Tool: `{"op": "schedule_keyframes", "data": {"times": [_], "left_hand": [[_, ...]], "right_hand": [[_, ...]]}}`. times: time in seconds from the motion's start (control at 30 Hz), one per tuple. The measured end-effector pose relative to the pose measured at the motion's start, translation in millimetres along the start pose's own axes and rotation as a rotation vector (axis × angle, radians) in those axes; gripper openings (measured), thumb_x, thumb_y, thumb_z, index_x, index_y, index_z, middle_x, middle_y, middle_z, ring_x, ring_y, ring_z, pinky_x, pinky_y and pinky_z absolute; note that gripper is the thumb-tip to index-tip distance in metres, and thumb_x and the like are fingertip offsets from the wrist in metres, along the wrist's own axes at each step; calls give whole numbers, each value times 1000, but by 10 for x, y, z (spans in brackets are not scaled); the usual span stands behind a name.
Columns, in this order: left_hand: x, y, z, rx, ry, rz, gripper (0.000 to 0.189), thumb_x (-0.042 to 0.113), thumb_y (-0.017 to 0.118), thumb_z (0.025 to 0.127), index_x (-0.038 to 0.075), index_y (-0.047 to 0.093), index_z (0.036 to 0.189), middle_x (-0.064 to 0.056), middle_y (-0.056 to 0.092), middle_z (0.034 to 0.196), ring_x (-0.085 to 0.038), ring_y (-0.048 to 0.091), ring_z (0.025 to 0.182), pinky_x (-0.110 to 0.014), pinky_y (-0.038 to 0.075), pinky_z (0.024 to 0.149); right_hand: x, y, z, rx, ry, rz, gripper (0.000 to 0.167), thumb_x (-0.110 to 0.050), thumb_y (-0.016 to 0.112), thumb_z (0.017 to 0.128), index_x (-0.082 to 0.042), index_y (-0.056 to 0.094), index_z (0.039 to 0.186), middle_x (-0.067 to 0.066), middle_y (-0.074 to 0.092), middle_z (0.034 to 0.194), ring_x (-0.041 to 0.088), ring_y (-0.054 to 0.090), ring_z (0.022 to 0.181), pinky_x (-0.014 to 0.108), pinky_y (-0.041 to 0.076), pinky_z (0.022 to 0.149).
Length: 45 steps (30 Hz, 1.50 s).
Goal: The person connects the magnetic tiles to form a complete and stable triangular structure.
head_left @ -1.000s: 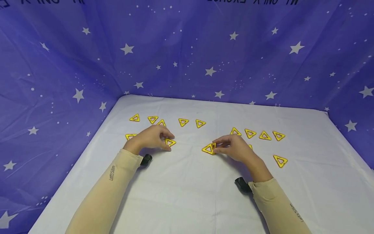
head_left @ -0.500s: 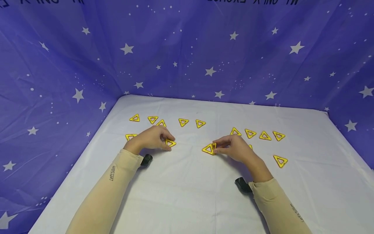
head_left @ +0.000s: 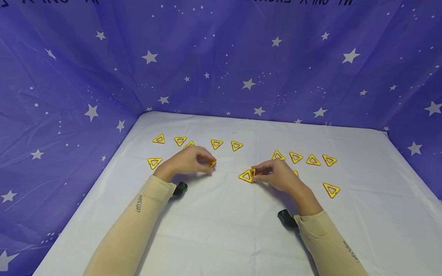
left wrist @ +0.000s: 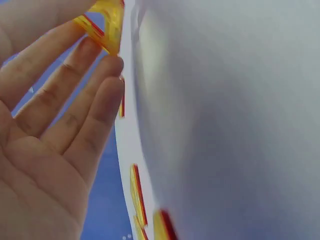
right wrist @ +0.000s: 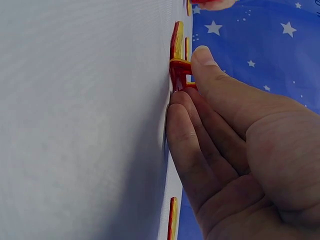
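Observation:
My left hand pinches a yellow triangular magnetic tile between thumb and fingers, near the middle of the table. In the left wrist view this tile is tilted at the fingertips, partly hidden by the thumb. To the right, my right hand pinches another triangular tile, held upright on its edge. Directly left of it a flat triangular tile lies on the cloth, meeting its base. Seen from the right wrist, the upright tile shows red edges between thumb and fingers.
Several yellow triangular tiles lie flat on the white cloth: a back row including one tile, one at left, a row at right including one tile, and one nearer. A starry blue curtain encloses the back and left.
My left hand has picked its tile up off the cloth and moved a little to the right, tilting the tile. My right hand and its tiles stay in place.

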<state>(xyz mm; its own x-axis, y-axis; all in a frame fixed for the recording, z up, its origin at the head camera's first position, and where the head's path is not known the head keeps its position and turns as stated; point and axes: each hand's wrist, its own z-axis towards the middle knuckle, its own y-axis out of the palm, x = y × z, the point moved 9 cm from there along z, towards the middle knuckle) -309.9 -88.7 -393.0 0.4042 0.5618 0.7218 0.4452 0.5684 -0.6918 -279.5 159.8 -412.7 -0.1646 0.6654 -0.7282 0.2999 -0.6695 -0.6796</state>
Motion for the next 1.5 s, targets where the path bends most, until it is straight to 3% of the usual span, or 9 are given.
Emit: {"op": "schedule_keyframes", "data": {"times": [0.17, 0.47, 0.97, 1.27, 1.5], "left_hand": [[92, 73, 87, -7, 31, -55, 37, 17, 85, 83, 11, 76, 119, 6, 70, 115, -20, 66, 107, -34, 50, 94], [205, 184, 202, -46, 46, -100, 39, 18, 84, 85, 13, 75, 122, 9, 71, 113, -11, 67, 100, -36, 52, 86], [374, 462, 429, -88, 79, -167, 38, 12, 80, 87, 8, 73, 124, 3, 72, 117, -6, 69, 99, -30, 51, 92], [480, 601, 537, -140, 119, -174, 38, 9, 79, 88, 4, 72, 124, -5, 74, 110, -8, 70, 98, -29, 52, 90], [507, 640, 574, -148, 106, -123, 35, 8, 79, 88, 7, 73, 123, 1, 75, 105, -6, 69, 96, -26, 52, 85]], "right_hand": [[8, -5, 2, 2, 6, -13, 38, -23, 86, 83, -9, 77, 116, -6, 74, 93, 15, 67, 92, 37, 51, 80], [16, 4, 10, 6, 5, -23, 38, -24, 86, 81, -7, 77, 115, -5, 74, 94, 16, 67, 92, 38, 52, 81], [19, 15, 28, 10, 4, -36, 39, -24, 86, 82, -9, 77, 116, -5, 74, 91, 15, 67, 89, 39, 52, 82], [-22, 16, 15, 10, -32, -38, 39, -22, 86, 82, -6, 77, 116, -4, 74, 92, 16, 68, 90, 40, 53, 81], [-23, 20, 10, 9, -7, -46, 38, -23, 86, 82, -5, 77, 113, -3, 74, 93, 16, 67, 90, 40, 53, 81]]}}
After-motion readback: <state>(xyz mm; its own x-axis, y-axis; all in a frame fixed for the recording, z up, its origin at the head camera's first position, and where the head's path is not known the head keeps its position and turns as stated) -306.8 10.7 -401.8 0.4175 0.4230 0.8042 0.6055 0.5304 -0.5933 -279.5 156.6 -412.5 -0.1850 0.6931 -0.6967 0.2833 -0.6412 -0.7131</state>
